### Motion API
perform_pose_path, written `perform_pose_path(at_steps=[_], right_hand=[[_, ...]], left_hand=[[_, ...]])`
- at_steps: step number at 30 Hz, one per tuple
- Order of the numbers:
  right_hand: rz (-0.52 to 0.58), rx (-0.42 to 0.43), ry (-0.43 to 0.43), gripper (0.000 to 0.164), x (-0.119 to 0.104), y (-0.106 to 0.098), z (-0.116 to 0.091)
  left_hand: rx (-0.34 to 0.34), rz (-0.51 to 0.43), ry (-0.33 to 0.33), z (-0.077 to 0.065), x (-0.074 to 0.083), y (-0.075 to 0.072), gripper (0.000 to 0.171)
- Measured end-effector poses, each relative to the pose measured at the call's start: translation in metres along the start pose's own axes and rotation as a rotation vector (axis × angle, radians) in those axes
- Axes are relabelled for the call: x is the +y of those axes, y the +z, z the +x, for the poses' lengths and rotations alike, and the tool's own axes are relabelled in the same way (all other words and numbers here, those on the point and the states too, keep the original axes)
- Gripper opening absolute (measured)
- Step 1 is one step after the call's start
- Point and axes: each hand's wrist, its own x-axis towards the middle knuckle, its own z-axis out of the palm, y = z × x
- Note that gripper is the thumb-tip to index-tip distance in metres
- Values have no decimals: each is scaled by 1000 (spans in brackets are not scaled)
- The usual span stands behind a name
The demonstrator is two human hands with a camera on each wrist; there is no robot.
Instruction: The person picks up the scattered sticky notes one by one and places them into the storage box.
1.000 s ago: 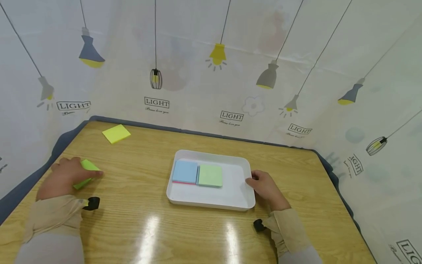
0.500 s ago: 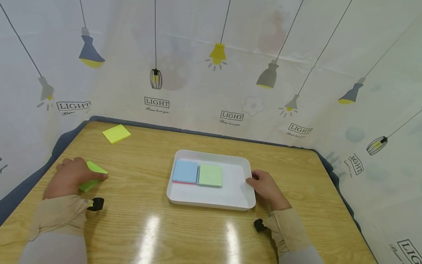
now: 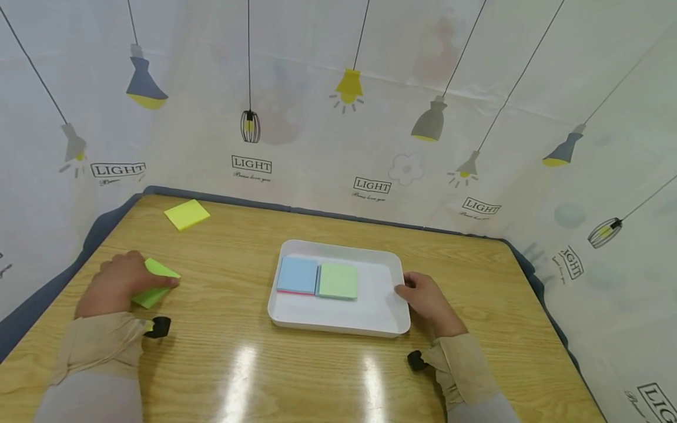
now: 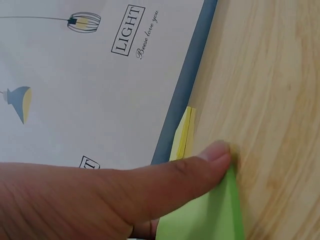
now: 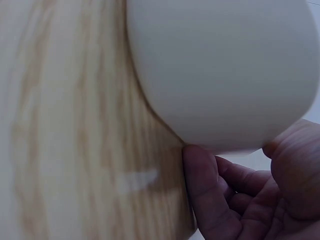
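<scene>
At the left of the table my left hand (image 3: 117, 283) grips a bright green sticky note pad (image 3: 150, 298), thumb across its near face. The left wrist view shows that thumb (image 4: 190, 175) on the pad's top corner; the other fingers are mostly hidden. My right hand (image 3: 431, 304) pinches the right rim of a white tray (image 3: 378, 296), thumb over the edge. In the right wrist view its fingers (image 5: 205, 185) are at the tray's outer wall. Inside the tray, a blue sticky note pad (image 3: 297, 274) and a pale green one (image 3: 338, 281) lie side by side.
A yellow sticky note pad (image 3: 187, 215) lies near the table's far left corner. The wooden table (image 3: 227, 264) meets a light curtain (image 3: 307, 135) printed with lamps along its back and sides. A dark blue edge (image 3: 322, 214) borders the tabletop.
My left hand has slid slightly to the right with the bright green pad in its grip. The right hand and the tray have stayed in place.
</scene>
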Motion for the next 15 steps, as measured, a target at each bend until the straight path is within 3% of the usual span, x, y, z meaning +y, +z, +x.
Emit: perform_pose_path(at_steps=[7, 15], right_hand=[[-13, 2, -8, 36, 1, -1, 0], [-12, 3, 0, 36, 1, 0, 0]], left_hand=[[48, -47, 33, 0, 0, -2, 74], [69, -75, 70, -4, 7, -8, 68]])
